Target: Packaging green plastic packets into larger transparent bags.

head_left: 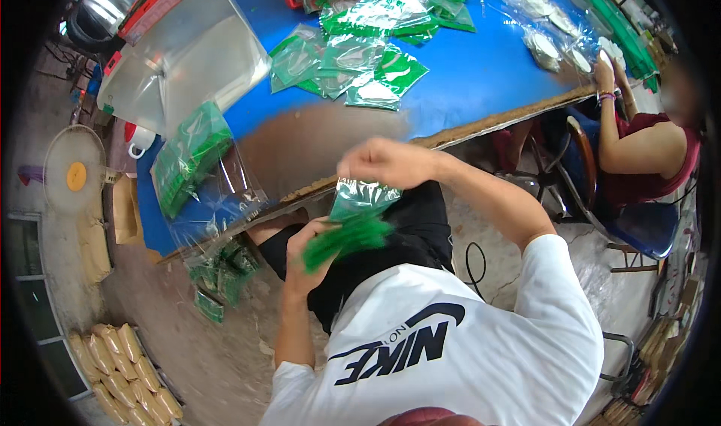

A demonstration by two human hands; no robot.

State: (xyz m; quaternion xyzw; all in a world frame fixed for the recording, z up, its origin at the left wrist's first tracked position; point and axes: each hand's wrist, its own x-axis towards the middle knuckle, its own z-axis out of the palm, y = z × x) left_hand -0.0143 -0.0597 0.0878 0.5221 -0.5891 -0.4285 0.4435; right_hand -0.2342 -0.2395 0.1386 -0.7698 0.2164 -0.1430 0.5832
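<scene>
Above my lap, my left hand (306, 257) is wrapped round the lower end of a green packet (349, 240), which is smeared by motion. A clear plastic film (366, 199) reaches up from the packet to my right hand (390, 163). My right fingers are closed on its top edge, close to the table's front edge; they are partly blurred. Several flat clear bags with green inserts (364, 69) lie on the blue table (481, 73) ahead. To the left, a bundle of green packets in clear plastic (191, 159) lies at the table's corner.
A grey translucent bin (199, 51) stands at the far left, with a white and red mug (139, 137) beside it. Bagged green packets (221, 276) hang below the table's left edge. At right, a co-worker (638, 148) sits handling white pieces (612, 51).
</scene>
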